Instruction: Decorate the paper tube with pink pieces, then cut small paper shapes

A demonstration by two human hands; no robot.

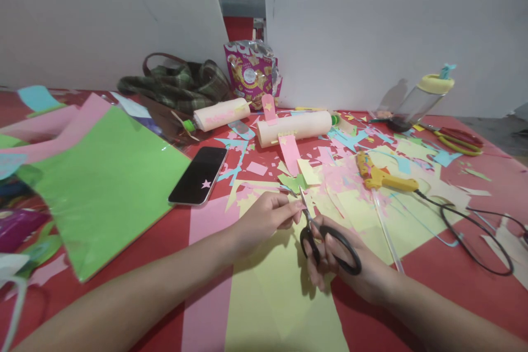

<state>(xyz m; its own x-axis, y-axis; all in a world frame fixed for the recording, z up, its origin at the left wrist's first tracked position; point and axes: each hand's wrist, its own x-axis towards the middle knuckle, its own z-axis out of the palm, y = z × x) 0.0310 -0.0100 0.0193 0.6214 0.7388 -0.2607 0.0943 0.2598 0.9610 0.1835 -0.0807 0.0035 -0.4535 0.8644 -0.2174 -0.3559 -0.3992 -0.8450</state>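
My right hand point(350, 269) grips black-handled scissors point(325, 242), fingers through the loops, blades pointing up and away at the middle of the table. My left hand point(266, 220) pinches a small pink paper scrap point(297, 205) right at the blades. Both hands hover over a pale yellow sheet point(276, 297) that lies on a pink sheet point(206, 264).
A phone point(198, 175) with a pink star lies left of my hands, beside a green sheet point(103, 181). A yellow glue gun point(381, 177) with black cord lies right. Two paper-wrapped bottles point(295, 126), paper scraps, a snack bag point(251, 71), a plaid bag point(177, 85), a tilted bottle point(416, 99) and red scissors point(457, 140) lie behind.
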